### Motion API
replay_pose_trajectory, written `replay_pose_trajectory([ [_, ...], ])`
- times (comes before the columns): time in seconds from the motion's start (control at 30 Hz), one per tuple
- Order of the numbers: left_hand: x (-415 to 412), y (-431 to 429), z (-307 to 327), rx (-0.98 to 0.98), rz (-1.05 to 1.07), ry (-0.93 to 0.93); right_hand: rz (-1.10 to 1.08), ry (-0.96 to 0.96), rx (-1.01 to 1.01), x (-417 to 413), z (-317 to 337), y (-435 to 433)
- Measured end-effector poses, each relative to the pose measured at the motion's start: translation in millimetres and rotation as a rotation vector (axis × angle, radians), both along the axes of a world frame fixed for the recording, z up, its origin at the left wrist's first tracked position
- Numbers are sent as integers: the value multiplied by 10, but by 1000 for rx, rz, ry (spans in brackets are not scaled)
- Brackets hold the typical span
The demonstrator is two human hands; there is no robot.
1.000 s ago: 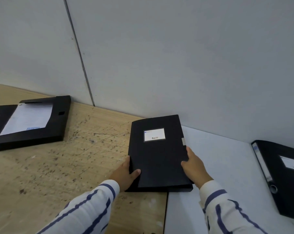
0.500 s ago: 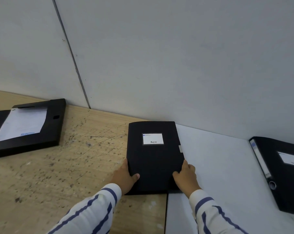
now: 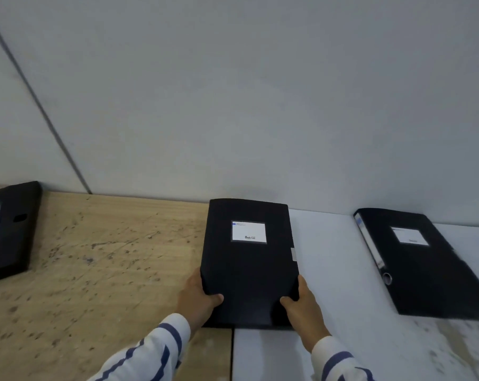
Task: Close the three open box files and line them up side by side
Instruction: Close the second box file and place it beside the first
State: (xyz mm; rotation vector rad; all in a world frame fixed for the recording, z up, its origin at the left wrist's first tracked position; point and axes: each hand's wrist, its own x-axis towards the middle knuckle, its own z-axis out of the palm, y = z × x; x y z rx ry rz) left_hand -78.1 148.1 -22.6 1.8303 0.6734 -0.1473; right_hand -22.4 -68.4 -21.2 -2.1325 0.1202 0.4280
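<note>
A closed black box file [image 3: 249, 259] with a white label lies flat in the middle, its far end against the wall. My left hand [image 3: 198, 298] grips its near left corner and my right hand [image 3: 301, 303] grips its near right corner, thumbs on the lid. A second closed black box file [image 3: 419, 265] with a label lies to the right, angled. At the far left a third black box file [image 3: 10, 229] lies open, white paper showing inside, partly cut off by the frame edge.
The files lie on a scuffed wooden tabletop [image 3: 101, 270] on the left that meets a white surface [image 3: 329, 339] on the right. A grey panel wall [image 3: 232, 105] runs along the back.
Both hands have slid the middle file toward the wall and straightened it. My right hand moved from its right edge down to the near right corner. The view shifted right.
</note>
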Motion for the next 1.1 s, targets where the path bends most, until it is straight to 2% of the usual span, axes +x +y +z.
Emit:
replay_pose_trajectory([
  [0.47, 873, -1483, -20, 12, -154, 18, -171, -2, -40, 640, 50, -1527],
  [0.7, 1065, -1768, -69, 42, -130, 61, -149, 7, -5, 895, 1, -1804],
  [1.1, 1188, -1971, -158, 90, -95, 129, -115, 66, -108, 1124, -51, -1941],
])
